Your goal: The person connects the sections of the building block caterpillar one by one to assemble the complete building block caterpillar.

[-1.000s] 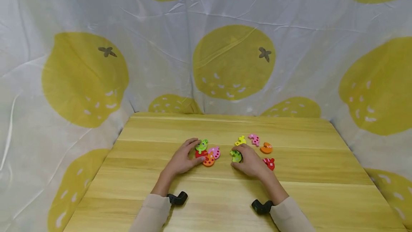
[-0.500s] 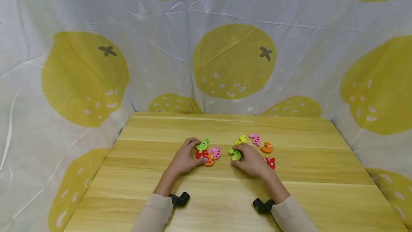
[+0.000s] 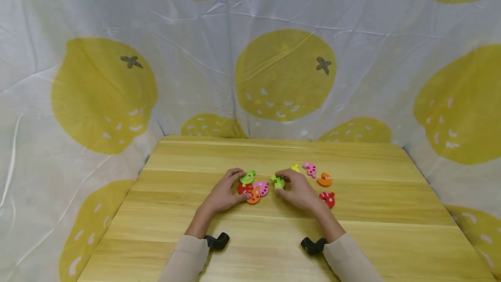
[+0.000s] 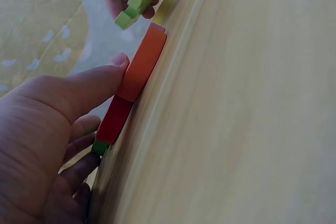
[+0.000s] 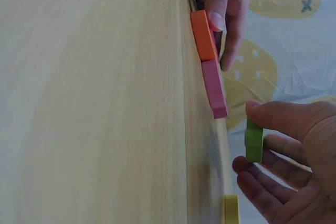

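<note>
My left hand rests around a joined group of caterpillar puzzle pieces, its thumb on the orange piece 3 and its fingers by the green face piece. Between these sits the red piece 2; the pink piece 4 forms the group's right end. My right hand pinches a green puzzle piece between thumb and fingers, raised off the table. A small gap separates it from the pink piece. Its number is not readable.
Beyond my right hand lie a yellow piece, partly hidden, and a pink piece. Farther right are an orange piece 10 and a red piece 8. A lemon-print cloth surrounds the wooden table.
My right hand has carried the green piece leftward, close to the pink piece 4. The red piece 8 shows more fully. My left hand stays at the joined pieces, the face piece shifting slightly.
</note>
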Tool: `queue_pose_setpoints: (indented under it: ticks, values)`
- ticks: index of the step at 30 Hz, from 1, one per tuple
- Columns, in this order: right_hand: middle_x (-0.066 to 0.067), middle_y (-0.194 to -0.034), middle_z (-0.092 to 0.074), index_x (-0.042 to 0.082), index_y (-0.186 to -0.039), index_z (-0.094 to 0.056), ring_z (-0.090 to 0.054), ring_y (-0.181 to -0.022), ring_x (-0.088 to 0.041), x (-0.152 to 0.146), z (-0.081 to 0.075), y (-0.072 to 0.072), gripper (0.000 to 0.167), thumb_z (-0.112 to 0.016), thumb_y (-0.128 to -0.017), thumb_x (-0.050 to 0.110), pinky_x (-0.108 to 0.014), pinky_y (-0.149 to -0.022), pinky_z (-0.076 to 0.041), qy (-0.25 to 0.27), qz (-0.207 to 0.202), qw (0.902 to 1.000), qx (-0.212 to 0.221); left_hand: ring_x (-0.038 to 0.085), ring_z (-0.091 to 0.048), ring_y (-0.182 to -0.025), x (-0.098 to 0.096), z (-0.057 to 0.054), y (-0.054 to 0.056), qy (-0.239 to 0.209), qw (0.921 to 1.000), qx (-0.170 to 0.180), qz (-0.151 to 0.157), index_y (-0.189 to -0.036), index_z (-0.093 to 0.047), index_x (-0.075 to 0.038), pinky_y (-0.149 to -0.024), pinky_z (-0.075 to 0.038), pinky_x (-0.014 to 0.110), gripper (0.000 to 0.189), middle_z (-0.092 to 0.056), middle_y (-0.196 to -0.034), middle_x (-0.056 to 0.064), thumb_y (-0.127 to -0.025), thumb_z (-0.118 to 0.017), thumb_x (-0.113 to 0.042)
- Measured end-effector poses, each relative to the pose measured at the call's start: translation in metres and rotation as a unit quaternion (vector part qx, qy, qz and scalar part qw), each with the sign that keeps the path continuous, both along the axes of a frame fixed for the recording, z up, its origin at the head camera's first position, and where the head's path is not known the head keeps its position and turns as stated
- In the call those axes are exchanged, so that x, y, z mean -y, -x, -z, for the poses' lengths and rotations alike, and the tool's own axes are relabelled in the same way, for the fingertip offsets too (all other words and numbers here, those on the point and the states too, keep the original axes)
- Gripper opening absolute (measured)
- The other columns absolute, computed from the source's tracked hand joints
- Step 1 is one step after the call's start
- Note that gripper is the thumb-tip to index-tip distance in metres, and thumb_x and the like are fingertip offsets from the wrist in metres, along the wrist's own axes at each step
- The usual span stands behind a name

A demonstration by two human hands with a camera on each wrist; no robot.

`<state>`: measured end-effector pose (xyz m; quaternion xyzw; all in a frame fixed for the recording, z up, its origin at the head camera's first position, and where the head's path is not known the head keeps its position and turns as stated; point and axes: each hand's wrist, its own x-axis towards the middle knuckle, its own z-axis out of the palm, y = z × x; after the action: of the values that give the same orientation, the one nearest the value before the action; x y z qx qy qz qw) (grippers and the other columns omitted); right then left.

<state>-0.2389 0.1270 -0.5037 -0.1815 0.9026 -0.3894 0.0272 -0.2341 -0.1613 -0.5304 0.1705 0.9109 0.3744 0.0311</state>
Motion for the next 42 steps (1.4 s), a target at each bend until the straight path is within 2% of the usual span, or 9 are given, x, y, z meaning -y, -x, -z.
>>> queue_pose_setpoints:
  ticks: [6, 11, 18, 30, 34, 42]
  values:
    - [-0.005, -0.130, -0.067, 0.011, -0.135, -0.065, -0.064, -0.107, -0.018, 0.009, 0.006, 0.007, 0.051, -0.083, -0.089, 0.021, -0.040, -0.098, -0.055, 0.013, 0.001, 0.9999, 0.007, 0.030, -0.040, -0.150, 0.002, 0.001, -0.001, 0.000, 1.0000, -0.001, 0.009, -0.151, -0.052, -0.013, -0.122, -0.035, 0.053, 0.075, -0.041, -0.161, 0.001, -0.088, -0.082, -0.039]
    - [-0.007, -0.130, -0.067, 0.008, -0.134, -0.066, -0.066, -0.109, -0.020, 0.014, 0.008, 0.010, 0.050, -0.083, -0.089, 0.020, -0.041, -0.098, -0.056, 0.033, -0.008, 0.9994, 0.010, 0.029, -0.039, -0.151, 0.002, 0.001, -0.001, 0.000, 0.9999, -0.005, 0.011, -0.151, -0.052, -0.014, -0.123, -0.034, 0.053, 0.073, -0.041, -0.162, -0.001, -0.089, -0.081, -0.039]
    - [-0.008, -0.129, -0.068, 0.009, -0.131, -0.069, -0.064, -0.110, -0.021, 0.018, 0.012, 0.013, 0.045, -0.082, -0.089, 0.019, -0.043, -0.099, -0.054, 0.022, -0.024, 0.9995, -0.006, 0.028, -0.038, -0.152, 0.003, 0.002, 0.002, 0.001, 0.9998, -0.003, 0.017, -0.152, -0.052, -0.015, -0.123, -0.033, 0.053, 0.072, -0.040, -0.163, -0.003, -0.090, -0.079, -0.041]
    - [-0.008, -0.138, -0.063, 0.008, -0.134, -0.067, -0.061, -0.124, -0.025, 0.016, 0.013, 0.015, 0.040, -0.074, -0.095, 0.016, -0.047, -0.106, -0.051, 0.003, -0.079, 0.9968, -0.014, 0.028, -0.038, -0.151, 0.003, 0.002, 0.003, -0.001, 0.9998, -0.005, 0.019, -0.151, -0.053, -0.015, -0.123, -0.033, 0.053, 0.072, -0.040, -0.163, -0.003, -0.089, -0.080, -0.041]
    - [-0.009, -0.140, -0.062, 0.008, -0.134, -0.068, -0.057, -0.133, -0.030, 0.015, 0.014, 0.015, 0.040, -0.074, -0.095, 0.014, -0.049, -0.113, -0.046, -0.004, -0.084, 0.9963, -0.015, 0.028, -0.038, -0.151, 0.002, 0.003, 0.003, -0.001, 0.9998, -0.007, 0.021, -0.151, -0.053, -0.015, -0.123, -0.033, 0.053, 0.072, -0.041, -0.162, -0.002, -0.089, -0.080, -0.042]
    - [-0.012, -0.139, -0.064, 0.007, -0.132, -0.068, -0.056, -0.134, -0.033, 0.017, 0.018, 0.014, 0.039, -0.074, -0.094, 0.013, -0.051, -0.116, -0.043, 0.000, -0.084, 0.9963, -0.016, 0.028, -0.037, -0.152, 0.003, 0.003, 0.002, 0.001, 0.9999, -0.004, 0.016, -0.152, -0.052, -0.016, -0.123, -0.033, 0.053, 0.073, -0.040, -0.163, -0.003, -0.089, -0.080, -0.042]
